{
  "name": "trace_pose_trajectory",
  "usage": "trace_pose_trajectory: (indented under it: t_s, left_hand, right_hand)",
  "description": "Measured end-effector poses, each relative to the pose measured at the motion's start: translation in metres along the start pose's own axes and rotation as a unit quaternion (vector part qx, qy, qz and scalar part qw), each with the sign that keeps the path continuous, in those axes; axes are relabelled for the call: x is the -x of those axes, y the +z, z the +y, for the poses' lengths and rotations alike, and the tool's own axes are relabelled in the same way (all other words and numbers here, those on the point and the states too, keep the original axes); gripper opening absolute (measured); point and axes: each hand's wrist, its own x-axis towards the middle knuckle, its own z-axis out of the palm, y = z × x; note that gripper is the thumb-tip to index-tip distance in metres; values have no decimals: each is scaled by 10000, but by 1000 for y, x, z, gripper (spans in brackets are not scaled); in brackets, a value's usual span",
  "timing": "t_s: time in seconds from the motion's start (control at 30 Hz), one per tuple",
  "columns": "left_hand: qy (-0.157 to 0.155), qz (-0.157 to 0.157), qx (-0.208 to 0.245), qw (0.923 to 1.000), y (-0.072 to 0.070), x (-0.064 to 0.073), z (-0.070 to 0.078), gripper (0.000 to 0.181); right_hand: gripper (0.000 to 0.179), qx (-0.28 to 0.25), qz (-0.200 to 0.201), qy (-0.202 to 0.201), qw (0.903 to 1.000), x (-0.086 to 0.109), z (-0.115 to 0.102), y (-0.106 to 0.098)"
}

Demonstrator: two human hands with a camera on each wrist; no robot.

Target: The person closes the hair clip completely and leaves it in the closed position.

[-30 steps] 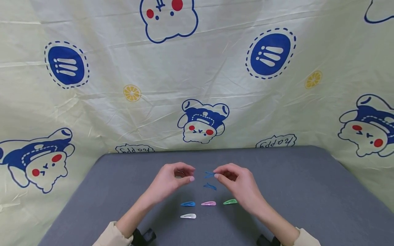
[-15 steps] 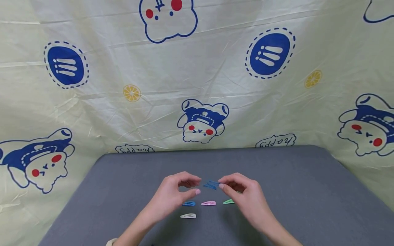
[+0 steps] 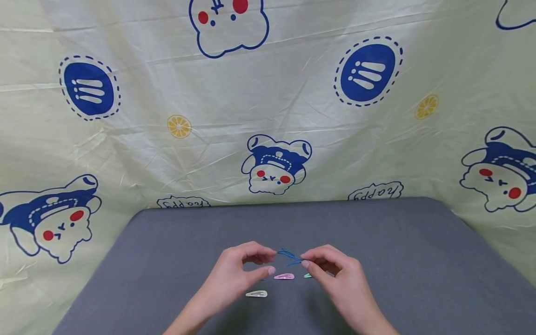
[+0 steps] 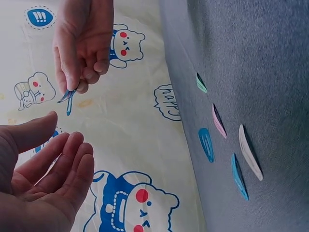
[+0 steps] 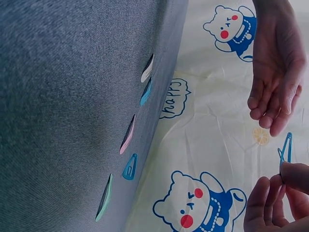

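My right hand [image 3: 341,279] pinches a blue snap hair clip [image 5: 288,146] by one end between thumb and fingertips. The clip is popped open, its parts spread, pointing toward the left hand. My left hand [image 3: 238,270] hovers opposite, fingers loosely bent and thumb apart, holding nothing. Below lie a pink hair clip [image 3: 284,276], a white hair clip [image 3: 256,294] and a green hair clip [image 4: 201,83], the green one partly covered by the right hand in the head view. Another blue clip [image 4: 206,145] lies farther back, and one more blue clip [image 4: 239,177] is nearly hidden by the left hand in the head view.
A grey cloth-covered table [image 3: 188,228] extends to both sides of the hands. Behind it hangs a pale printed curtain [image 3: 293,93] with bears and orange slices.
Both hands have come nearer to me and lower in the head view, the right one carrying the blue hair clip. The left hand has drifted slightly right. The clips on the table have not moved.
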Motion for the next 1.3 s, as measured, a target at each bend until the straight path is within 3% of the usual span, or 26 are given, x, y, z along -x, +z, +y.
trace_pose_trajectory:
  t_s: [0.4,0.7,1.0,1.3]
  left_hand:
    - [266,177,363,9988,10,2,-5,19]
    - [232,139,306,9992,19,5,-5,23]
    - [607,353,277,9971,25,5,-7,17]
    - [647,529,157,9964,27,7,-6,5]
  right_hand:
    - [18,276,63,-222,9994,4,-3,2]
    - [22,631,-45,-752,9952,9,1,6]
    - [22,621,0,-1305,9895,13,2,10]
    - [14,36,50,-785,9969,12,8,12]
